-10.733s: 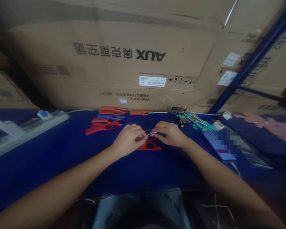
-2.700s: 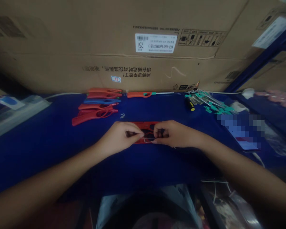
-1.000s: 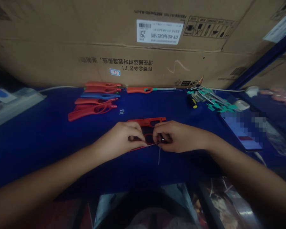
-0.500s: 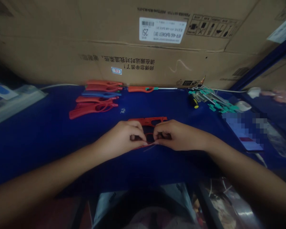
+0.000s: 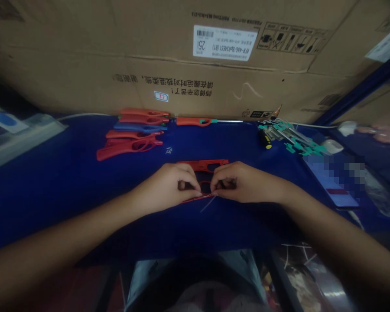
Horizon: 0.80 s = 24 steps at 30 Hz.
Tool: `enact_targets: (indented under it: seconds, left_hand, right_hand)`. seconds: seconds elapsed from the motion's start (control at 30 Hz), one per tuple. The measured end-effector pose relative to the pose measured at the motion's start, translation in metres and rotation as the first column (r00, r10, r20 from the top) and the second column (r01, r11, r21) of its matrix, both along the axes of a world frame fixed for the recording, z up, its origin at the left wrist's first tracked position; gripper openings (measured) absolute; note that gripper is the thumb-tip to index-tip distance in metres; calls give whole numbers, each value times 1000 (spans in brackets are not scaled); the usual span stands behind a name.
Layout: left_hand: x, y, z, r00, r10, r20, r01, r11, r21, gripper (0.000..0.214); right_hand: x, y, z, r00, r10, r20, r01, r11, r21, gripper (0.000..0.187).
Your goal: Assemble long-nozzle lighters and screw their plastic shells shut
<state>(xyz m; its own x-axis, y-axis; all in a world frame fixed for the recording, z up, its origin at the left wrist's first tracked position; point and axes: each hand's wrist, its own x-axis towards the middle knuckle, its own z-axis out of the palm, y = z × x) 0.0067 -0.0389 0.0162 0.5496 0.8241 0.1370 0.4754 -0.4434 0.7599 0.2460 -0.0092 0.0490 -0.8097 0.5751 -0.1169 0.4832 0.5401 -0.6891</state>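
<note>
Both my hands meet over a red half-shell of a long-nosed lighter (image 5: 192,199), which lies low and is partly hidden by my fingers. My left hand (image 5: 173,184) is closed in a pinch at the shell's near edge. Thumb and fingers of my right hand (image 5: 235,184) are pinched together at a thin pale strand (image 5: 207,204), which slants down toward me from the shell. What the strand is cannot be made out. Just beyond my fingers lies another red lighter half-shell (image 5: 203,165), its trigger opening facing up.
At the back left lie several red lighter shells (image 5: 126,149) and a blue one (image 5: 139,127). An assembled red lighter (image 5: 193,121) rests along the cardboard (image 5: 117,56). Green-and-metal lighter parts (image 5: 292,136), a black-yellow screwdriver (image 5: 266,141) and a phone (image 5: 334,186) are rightward.
The pale strand has swung to a steeper slant, its free end dropping toward me. My hands stay nearly in place, still pinched at the shell.
</note>
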Motion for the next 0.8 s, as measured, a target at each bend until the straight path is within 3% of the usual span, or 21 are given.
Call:
enact_targets:
  seconds: [0.23,0.43,0.57,0.67,0.8]
  left_hand:
    - [0,0,3,999,22,-30,-23,1000,-3,7]
    - [-5,1,8,997,41,-60,-42,999,-7,12]
    - [-11,4,8,990,106,-95,-104,994,24,12]
    - [-14,7,9,982,129,-135,-144,984,-103,17]
    - [-14,8,12,979,129,-157,-183,896,-404,27]
  right_hand:
    - [5,-1,5,993,115,-40,-110,987,118,22]
    - [17,7,11,1000,-24,19,21,983,183,15]
    - [21,13,10,993,-32,111,18,992,122,13]
    - [19,15,6,986,-48,161,46,999,19,16]
    - [16,15,0,974,-129,188,142,988,-57,16]
